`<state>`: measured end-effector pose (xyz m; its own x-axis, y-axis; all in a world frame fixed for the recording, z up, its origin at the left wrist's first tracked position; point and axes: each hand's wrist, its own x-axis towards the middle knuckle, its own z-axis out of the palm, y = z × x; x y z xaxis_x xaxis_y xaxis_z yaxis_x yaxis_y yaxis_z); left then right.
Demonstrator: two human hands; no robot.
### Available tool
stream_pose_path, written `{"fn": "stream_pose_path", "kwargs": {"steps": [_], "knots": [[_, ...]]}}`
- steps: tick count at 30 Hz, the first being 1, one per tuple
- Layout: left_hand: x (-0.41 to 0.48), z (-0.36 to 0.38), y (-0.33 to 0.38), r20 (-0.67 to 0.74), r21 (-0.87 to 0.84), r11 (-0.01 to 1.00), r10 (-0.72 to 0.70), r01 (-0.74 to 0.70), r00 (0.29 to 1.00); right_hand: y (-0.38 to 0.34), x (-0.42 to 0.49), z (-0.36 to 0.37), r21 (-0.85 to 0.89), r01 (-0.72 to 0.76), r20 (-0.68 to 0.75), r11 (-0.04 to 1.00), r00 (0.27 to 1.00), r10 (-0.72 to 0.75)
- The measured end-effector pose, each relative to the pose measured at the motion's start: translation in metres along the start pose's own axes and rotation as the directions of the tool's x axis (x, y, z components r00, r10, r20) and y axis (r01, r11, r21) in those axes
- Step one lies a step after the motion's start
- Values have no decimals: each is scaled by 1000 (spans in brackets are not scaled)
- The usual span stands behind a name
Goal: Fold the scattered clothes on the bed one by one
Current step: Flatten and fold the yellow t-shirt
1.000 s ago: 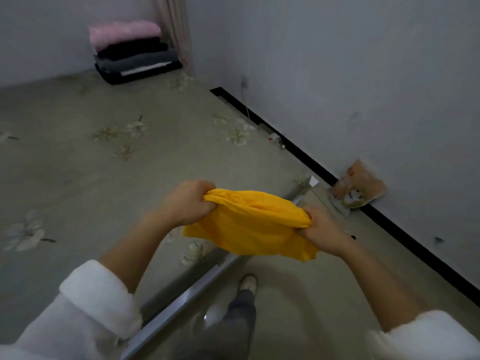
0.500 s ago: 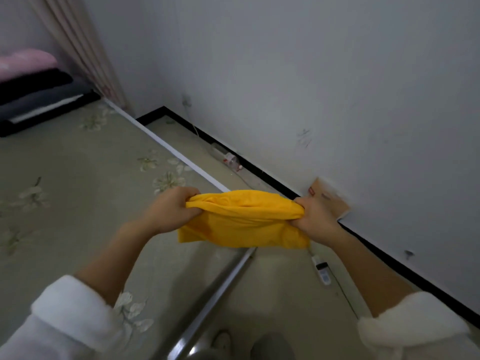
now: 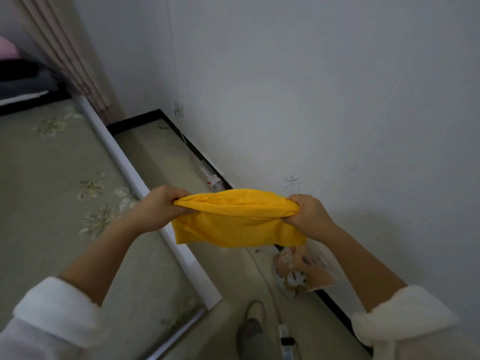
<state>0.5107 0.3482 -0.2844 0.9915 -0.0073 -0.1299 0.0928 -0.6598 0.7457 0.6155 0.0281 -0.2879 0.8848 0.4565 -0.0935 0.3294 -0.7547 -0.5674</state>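
Yellow garment (image 3: 239, 222) held in the air beside the bed (image 3: 52, 178), over the floor. My left hand (image 3: 162, 206) and right hand (image 3: 307, 213) each bunch one end; long axis runs hand to hand, bed to my left.

head cam — single wide-angle view | faces forward and down, along bed (image 3: 52, 178) edge toward wall (image 3: 311, 100) | close on left hand (image 3: 161, 207), right hand (image 3: 307, 215) at mid-frame
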Motion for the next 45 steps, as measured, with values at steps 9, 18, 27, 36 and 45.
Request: {"fn": "stream_pose_path", "kwargs": {"steps": [9,18,27,36,45], "knots": [[114,4,22,-145,-57,990,-137,130,980,48,167,-55,40,76,146,996,986,-81],[189,-79,-35,-332,-35,955,-290,296,898,-16,346,-37,79,261,273,962,923,-273],[261,-231,-131,-460,-124,932,-358,340,813,-142,543,22,92,414,329,906,846,-420],[315,-355,-221,-683,-290,905,-423,310,596,-281,712,78,128,549,315,826,767,-559],[364,-474,-314,-766,-381,856,-503,348,399,-413,873,131,250,598,472,762,611,-635]]}}
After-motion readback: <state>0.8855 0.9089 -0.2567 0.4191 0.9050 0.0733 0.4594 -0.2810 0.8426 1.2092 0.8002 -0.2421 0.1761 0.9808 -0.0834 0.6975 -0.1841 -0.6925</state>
